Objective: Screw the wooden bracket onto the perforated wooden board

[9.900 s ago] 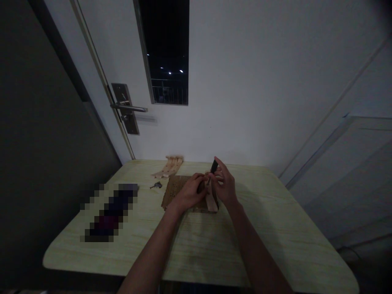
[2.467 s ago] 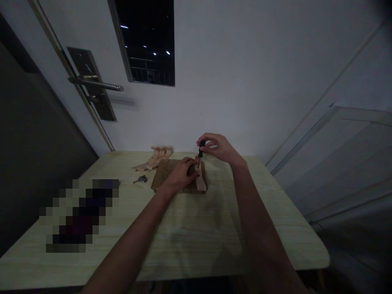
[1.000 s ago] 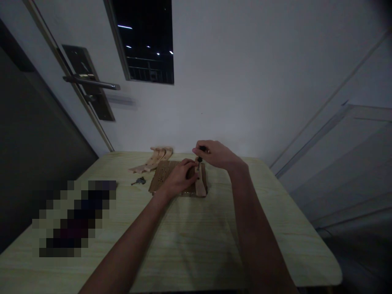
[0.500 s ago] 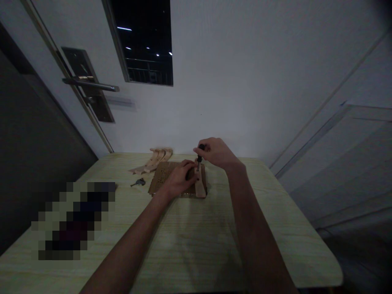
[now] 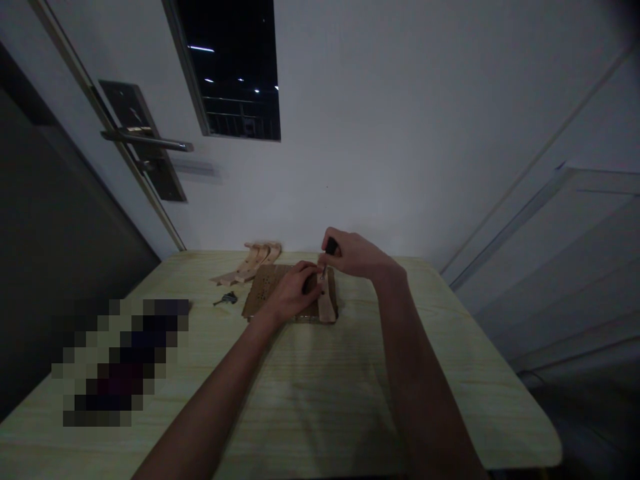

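Observation:
A brown wooden board [image 5: 265, 288] with rows of small holes lies on the pale table [image 5: 320, 393]. A light wooden strip [image 5: 327, 305] rests along the board's right edge. My left hand [image 5: 293, 291] presses down on the board beside the strip, fingers curled against it. My right hand [image 5: 353, 254] is closed round the black handle of a small screwdriver [image 5: 329, 252], held upright with its tip down on the strip's far end.
Several more light wooden strips [image 5: 253, 259] lie at the table's far edge by the wall. A small bunch of keys [image 5: 226, 299] sits left of the board. A blurred dark object [image 5: 123, 360] lies at the left. A door handle [image 5: 145, 140] is on the left.
My right hand has shifted its grip on the screwdriver handle a little over the last second. My left hand and the board stay where they were.

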Demonstrator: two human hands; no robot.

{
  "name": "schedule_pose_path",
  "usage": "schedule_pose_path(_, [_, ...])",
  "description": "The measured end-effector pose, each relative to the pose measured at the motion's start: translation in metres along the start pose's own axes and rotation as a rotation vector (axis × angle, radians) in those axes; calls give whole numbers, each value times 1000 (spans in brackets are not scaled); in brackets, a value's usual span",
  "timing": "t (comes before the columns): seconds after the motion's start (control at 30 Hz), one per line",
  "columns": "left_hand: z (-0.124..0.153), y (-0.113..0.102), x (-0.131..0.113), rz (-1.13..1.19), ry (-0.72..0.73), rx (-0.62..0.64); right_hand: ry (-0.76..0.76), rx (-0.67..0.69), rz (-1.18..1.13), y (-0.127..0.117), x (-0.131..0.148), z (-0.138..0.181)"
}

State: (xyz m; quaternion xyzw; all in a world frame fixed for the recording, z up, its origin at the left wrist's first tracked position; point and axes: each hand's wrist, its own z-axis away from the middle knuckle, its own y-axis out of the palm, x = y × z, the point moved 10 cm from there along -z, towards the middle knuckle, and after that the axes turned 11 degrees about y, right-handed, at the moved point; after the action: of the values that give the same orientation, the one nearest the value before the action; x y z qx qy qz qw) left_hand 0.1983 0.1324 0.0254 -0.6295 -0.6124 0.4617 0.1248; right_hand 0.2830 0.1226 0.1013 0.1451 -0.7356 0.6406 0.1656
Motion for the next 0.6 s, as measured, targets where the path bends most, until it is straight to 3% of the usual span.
schedule_pose_path(0.4, [1,1,1,6,7,1,-20,25,-61,0,3,-5])
schedule_pose_path(0.6, [1,1,2,1,18,-13,-22,-68,4,-4,3,-7])
